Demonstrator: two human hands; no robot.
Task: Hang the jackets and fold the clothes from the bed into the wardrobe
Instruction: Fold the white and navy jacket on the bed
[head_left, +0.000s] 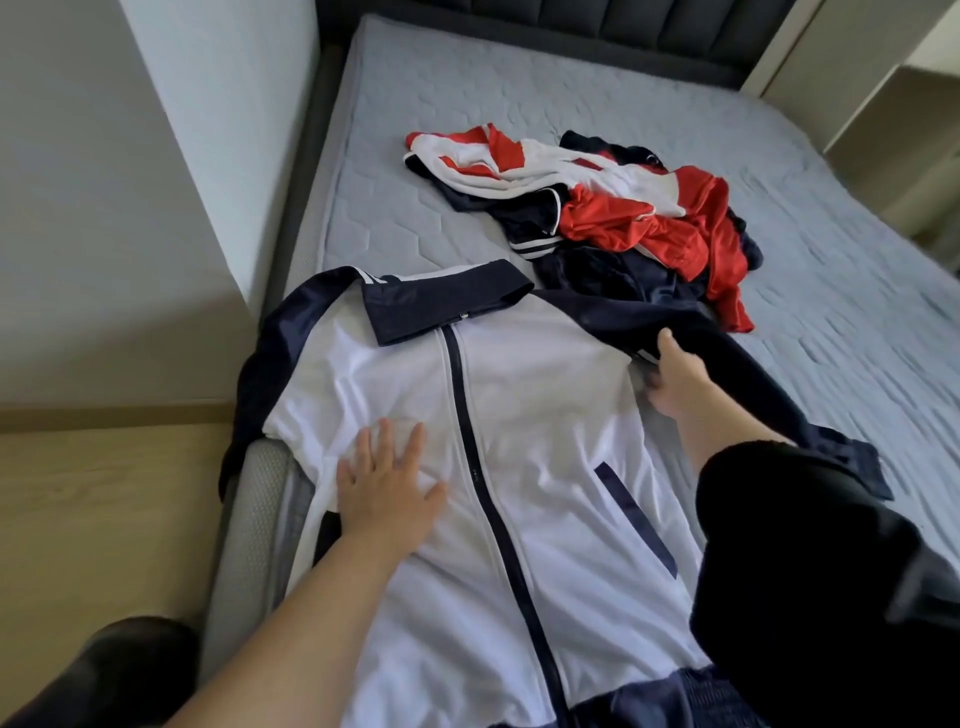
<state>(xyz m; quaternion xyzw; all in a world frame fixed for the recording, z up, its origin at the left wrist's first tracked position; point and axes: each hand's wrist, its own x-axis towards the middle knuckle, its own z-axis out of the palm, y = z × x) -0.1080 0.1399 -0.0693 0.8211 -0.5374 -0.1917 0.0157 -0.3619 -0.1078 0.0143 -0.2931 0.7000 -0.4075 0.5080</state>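
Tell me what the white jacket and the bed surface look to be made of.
White jacket: thin, smooth synthetic, probably polyester; it shows a slight sheen and fine wrinkles. Bed surface: quilted grey woven fabric, matte, with stitched hexagon lines. Neither fibre can be confirmed.

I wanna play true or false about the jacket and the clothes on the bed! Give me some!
1. The white jacket lies spread out with its zipper closed. True.
2. The left hand is squeezing a red shirt. False: it rests flat on the white jacket's front.
3. The right hand touches the jacket near its dark blue sleeve. True.
4. The pile of clothes is all green. False: it is red, white and dark blue.
5. The pile sits on the floor. False: it lies on the mattress, beyond the jacket.
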